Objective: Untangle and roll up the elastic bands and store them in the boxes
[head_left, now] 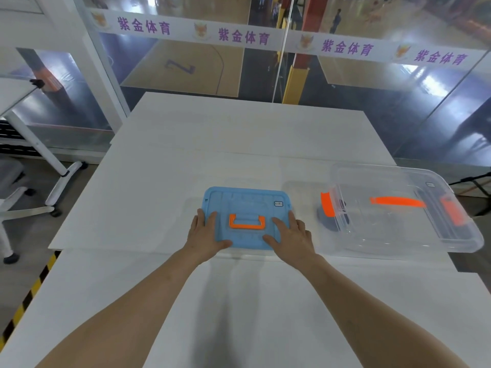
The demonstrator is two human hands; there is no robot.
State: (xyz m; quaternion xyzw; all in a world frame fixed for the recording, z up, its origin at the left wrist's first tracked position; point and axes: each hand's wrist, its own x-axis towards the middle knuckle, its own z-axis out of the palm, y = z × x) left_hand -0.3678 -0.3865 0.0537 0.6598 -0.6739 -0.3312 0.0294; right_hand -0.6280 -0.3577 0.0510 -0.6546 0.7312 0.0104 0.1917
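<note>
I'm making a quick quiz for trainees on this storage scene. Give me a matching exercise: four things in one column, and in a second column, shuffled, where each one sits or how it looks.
Things
1. blue lid
2. orange handle
3. clear box
4. left hand

Places or states
A. transparent, at the right side of the table
B. in the middle of the lid, between the two hands
C. flat under both hands
D. pressing on the lid's left edge

Pairs: 1-C, 2-B, 3-A, 4-D
</note>
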